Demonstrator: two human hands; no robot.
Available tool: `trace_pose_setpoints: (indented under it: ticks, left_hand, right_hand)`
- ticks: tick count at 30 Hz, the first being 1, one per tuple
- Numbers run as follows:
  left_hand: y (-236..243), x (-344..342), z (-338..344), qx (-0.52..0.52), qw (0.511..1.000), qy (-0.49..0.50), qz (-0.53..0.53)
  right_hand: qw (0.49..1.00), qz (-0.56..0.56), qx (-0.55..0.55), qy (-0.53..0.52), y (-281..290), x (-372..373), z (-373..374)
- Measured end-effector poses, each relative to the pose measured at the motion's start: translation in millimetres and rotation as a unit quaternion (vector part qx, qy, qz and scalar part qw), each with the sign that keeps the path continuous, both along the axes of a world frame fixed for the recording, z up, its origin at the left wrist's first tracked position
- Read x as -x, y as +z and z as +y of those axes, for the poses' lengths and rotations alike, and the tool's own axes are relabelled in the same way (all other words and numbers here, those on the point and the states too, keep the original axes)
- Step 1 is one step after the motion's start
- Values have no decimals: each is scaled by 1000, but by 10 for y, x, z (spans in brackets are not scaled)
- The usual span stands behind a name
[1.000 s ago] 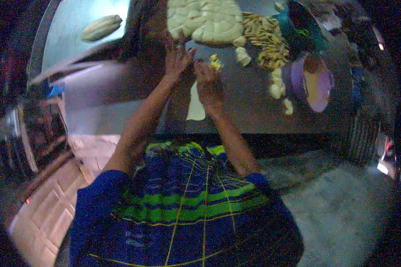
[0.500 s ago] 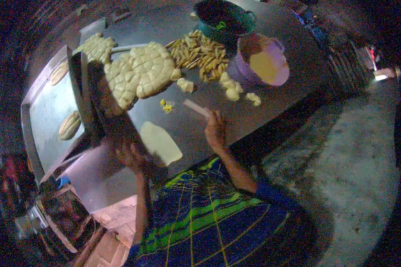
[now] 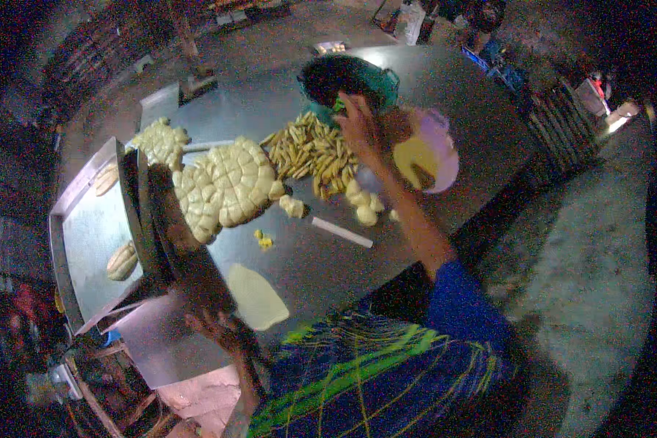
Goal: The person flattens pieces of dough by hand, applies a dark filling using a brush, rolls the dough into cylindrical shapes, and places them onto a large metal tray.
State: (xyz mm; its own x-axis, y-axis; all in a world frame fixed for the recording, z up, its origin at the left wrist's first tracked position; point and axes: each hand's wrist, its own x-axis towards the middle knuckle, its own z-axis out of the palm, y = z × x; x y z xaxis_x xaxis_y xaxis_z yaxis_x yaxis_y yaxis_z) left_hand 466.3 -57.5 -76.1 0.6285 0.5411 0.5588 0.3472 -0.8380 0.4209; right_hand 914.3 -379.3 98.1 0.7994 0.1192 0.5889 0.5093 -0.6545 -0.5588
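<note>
The step in hand looks like a reach to the teal basin [image 3: 390, 86]: the right hand [image 3: 359, 130] is at its near side, fingers slightly bent beside something bright green [image 3: 338, 104]; I cannot tell whether they grip it. The next move seems to call for clearing the rim. The pale dough sheet [image 3: 257, 298], thin, smooth and tapered, lies flat on the table [image 3: 321, 270], near the left hand [image 3: 213, 328], whose fingers are too dark to judge.

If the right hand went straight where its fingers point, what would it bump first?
Probably the teal tub: the right hand overlaps it in the picture, though how high above it is unclear.
</note>
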Motion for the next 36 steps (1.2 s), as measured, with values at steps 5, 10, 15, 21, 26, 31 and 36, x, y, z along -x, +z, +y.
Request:
trace_pose_setpoints:
  ticks: [5,10,15,21,26,31,36]
  left_hand:
    - [-59,-85,-25,28,999,23,13]
    - [14,60,-18,19,997,69,31]
    - [47,80,-67,24,994,89,53]
    - [43,79,-45,2,991,105,83]
    - [205,-24,-215,58,992,76,76]
    - [236,-39,-253,78,989,99,73]
    - [70,-105,-203,69,989,110,75]
  right_hand:
    - [922,47,371,96,-165,-1848,-391]
    - [877,128,428,176,-221,-2391,-258]
    - [804,97,571,134,-894,-2738,-151]
    - [778,216,540,236,-681,-3369,-626]
    - [844,337,322,264,-503,-3016,-1274]
    - [924,82,285,240,-518,-2568,-1493]
    - [979,137,68,138,-751,-2187,-1575]
